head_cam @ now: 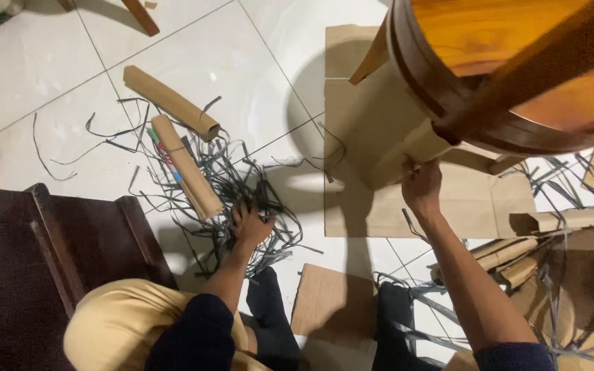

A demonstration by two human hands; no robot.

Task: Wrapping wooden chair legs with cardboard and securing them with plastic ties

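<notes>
The floor is white tiles. The strips are black. The cardboard sheet and rolls are brown. The wooden stool is shiny orange-brown.

Tiled floor w/ wooden furniture, seen from above.

Floor: glossy white tiles, thin grey grout lines running diagonal; soft glare patches from light overhead. Landmark = round wooden table, top right, warm orange-brown top w/ darker rim band, legs angling down toward camera. It throws a soft shadow on the tiles just left of it. Far left of the table, lower corner: dark brown wooden furniture piece, panelled, w/ raised rails. Far upper left from the table: one slanted wooden leg of another piece, cut off by the edge. No walls or windows in view.
</notes>
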